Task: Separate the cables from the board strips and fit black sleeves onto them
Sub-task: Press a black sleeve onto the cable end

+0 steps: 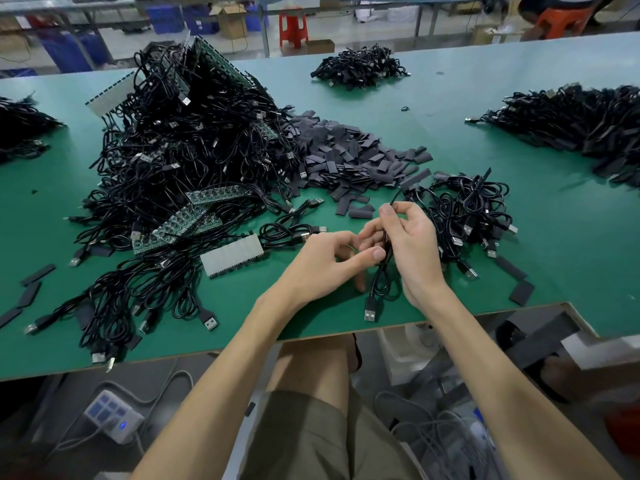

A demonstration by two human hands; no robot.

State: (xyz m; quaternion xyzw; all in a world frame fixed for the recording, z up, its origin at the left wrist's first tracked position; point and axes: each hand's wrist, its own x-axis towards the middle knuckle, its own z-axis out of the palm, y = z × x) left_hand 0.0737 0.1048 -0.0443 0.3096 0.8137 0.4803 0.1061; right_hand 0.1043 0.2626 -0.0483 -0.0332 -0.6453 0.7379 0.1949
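Head view: pinching one thin black cable between left hand and right hand, fingers of both closed on it, near the front edge of the table, with the plug dangling below. Looks feather-light and floppy, probably a bit slick, so best grabbed right by the free end. Just beyond, a heap of sleeves, soft and flat-looking. Off left, board strips in the big tangle. Can't read any brand or writing.
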